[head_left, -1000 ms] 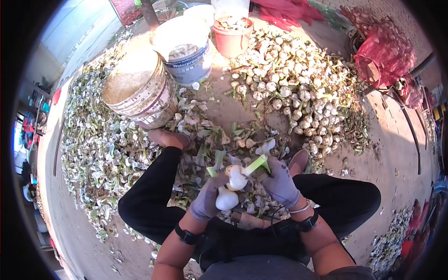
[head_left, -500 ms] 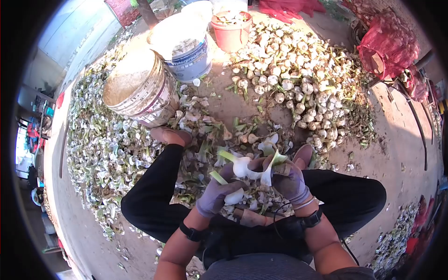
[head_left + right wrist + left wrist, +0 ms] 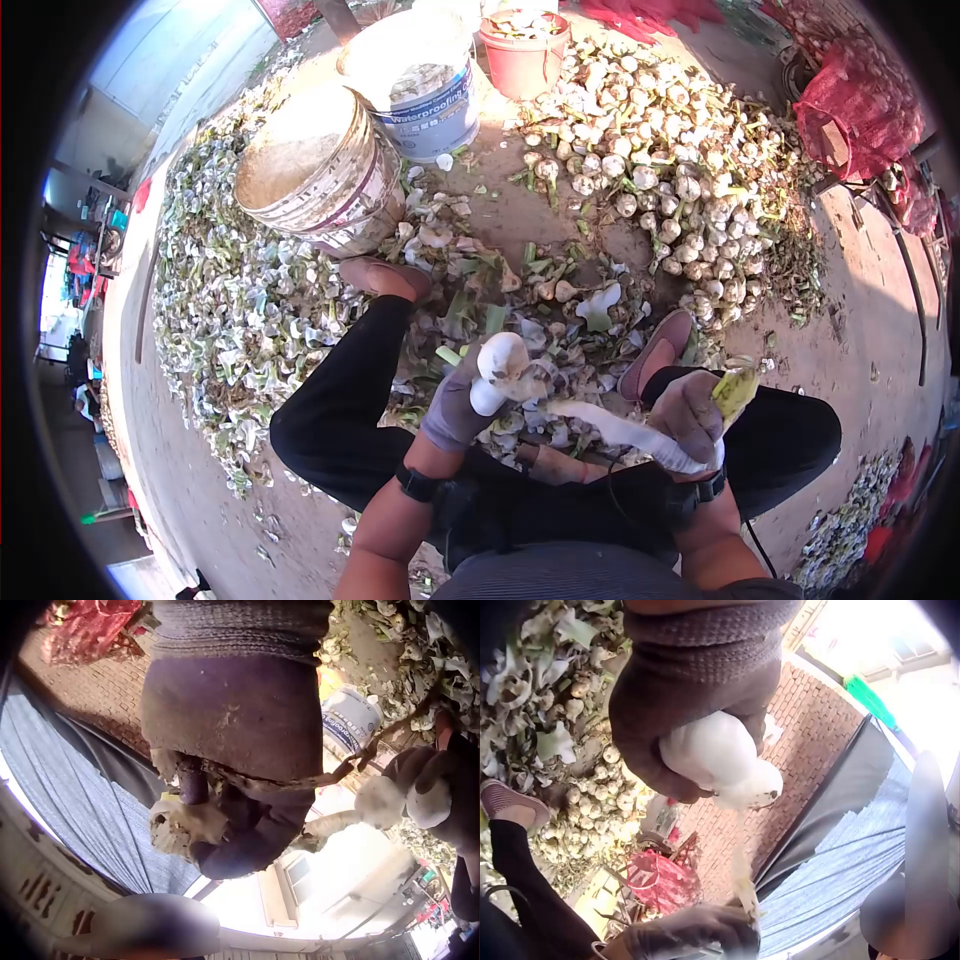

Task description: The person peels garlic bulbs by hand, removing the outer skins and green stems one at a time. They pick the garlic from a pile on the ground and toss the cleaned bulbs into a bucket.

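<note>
Two white garlic bulbs sit in my gloved left hand, its fingers curled round them with a cut green stem at the side. In the left wrist view the bulbs press together against the palm of the left hand. Off to the right, my gloved right hand pinches a strip of peel, yellow-green at its upper end, which stretches back toward the bulbs. The right wrist view shows the right hand with its fingers curled round the dirty peel.
Peeled leaves cover the ground at left and between the feet. A heap of garlic bulbs lies at upper right. A tilted bucket, a blue-labelled bucket and a red bucket stand ahead. A red mesh sack is at far right.
The right hand has moved away to the right and down, drawing a long strip of peel from the bulb. The left hand has kept the bulbs, now side by side, close to where they were.
</note>
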A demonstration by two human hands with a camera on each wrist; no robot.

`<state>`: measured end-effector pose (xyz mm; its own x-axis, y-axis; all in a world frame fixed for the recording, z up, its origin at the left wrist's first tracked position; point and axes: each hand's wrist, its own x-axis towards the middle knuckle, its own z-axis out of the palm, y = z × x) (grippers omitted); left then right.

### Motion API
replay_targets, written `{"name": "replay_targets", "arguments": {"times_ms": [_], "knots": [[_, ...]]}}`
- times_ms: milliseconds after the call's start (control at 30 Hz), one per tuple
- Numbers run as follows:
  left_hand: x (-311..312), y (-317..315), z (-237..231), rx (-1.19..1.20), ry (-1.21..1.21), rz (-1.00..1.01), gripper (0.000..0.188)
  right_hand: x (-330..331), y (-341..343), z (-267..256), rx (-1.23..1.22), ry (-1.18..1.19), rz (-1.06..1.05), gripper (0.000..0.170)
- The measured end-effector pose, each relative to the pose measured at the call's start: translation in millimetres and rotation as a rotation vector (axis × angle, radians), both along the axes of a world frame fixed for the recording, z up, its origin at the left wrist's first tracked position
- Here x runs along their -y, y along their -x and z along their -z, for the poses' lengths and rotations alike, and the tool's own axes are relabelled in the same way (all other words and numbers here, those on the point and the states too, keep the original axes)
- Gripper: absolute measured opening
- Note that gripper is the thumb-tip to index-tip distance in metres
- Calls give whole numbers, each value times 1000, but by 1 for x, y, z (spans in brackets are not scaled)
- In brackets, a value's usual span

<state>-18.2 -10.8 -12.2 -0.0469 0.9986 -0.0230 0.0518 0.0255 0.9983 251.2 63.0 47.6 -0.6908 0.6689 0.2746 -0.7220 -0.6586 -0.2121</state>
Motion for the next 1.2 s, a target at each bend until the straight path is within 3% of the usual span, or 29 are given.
{"name": "replay_targets", "arguments": {"times_ms": [33, 67, 100, 133, 167, 200, 267, 300, 333, 400, 433, 467, 500, 533, 567, 600, 700, 733, 767, 800, 867, 900, 967, 1033, 1100, 1133, 1167, 1200], "knots": [[-4, 2, 0, -1, -1, -4, 60, -6, -5, 4, -30, -78, -22, 48], [-7, 2, 0, 396, 73, -97, 59, -12, -9, 18, -30, -118, -25, 38], [-9, 5, -1, 248, 60, -114, 60, -15, -6, 33, -27, -115, -25, 38], [-11, 7, -1, 100, 51, -134, 60, -21, -1, 45, 516, -56, 76, 33], [-10, 10, 3, 104, 54, -132, 60, -25, 0, 52, 1058, 9, 177, 36], [-10, 13, 11, 348, 116, -161, 61, -30, 10, 51, 1061, 6, 178, 36], [-7, 14, 16, 591, 195, -185, 62, -27, 55, 48, 1501, -682, 265, 39], [-6, 11, 15, 299, 173, -157, 62, -24, 74, 48, 1689, -1050, 298, 47], [-8, 8, 15, 9, 142, -133, 62, -24, 90, 52, 1688, -1055, 292, 47], [-4, 5, 17, -79, 100, -117, 62, -17, 112, 66, 1452, -1295, 493, 40], [-5, 5, 18, -171, 44, -94, 61, -19, 115, 68, 1450, -1292, 488, 40], [-4, 6, 31, -237, -8, -108, 48, -23, 118, 70, 1353, -1168, 475, 35], [-5, 6, 32, -235, 2, -111, 48, -25, 121, 73, 1256, -1041, 455, 30], [-8, 7, 32, 156, 128, -142, 51, -23, 125, 69, 1229, -397, 288, 21], [-8, 9, 36, 353, 193, -154, 53, -30, 124, 83, 1230, -394, 277, 21], [-8, 10, 40, 549, 259, -181, 55, -41, 117, 111, 1344, -432, 285, 22], [-12, 23, 53, 480, 308, -273, 48, -86, 95, 192, 1680, -570, 337, 25], [-19, 33, 39, 804, 315, -302, 43, -97, 92, 198, 1687, -573, 345, 25], [-26, 44, 25, 1133, 321, -322, 38, -107, 86, 202, 2063, -899, 364, 29], [-39, 56, 9, 1101, 270, -498, 36, -114, 80, 208, 2422, -1248, 361, 32], [-73, 105, -30, 1146, 103, -609, 39, -132, 86, 222, 2430, -1237, 236, 32], [-87, 140, -49, 1223, -9, -545, 41, -136, 88, 232, 2419, -1219, 108, 32], [-119, 194, -80, 1353, -216, -504, 54, -139, 88, 270, 2420, -1342, 162, 30], [-139, 224, -103, 1380, -280, -420, 68, -146, 91, 285, 2509, -1562, 29, 29], [-141, 201, -112, 1311, -242, -438, 76, -150, 97, 251, 2440, -1606, 21, 28], [-143, 166, -115, 1015, -186, -516, 72, -152, 99, 233, 2379, -1649, 4, 27], [-138, 145, -92, 771, -160, -343, 61, -153, 99, 235, 2382, -1645, 7, 27], [-130, 111, -76, 587, -29, -342, 54, -150, 97, 244, 2322, -1545, -18, 29]]}}
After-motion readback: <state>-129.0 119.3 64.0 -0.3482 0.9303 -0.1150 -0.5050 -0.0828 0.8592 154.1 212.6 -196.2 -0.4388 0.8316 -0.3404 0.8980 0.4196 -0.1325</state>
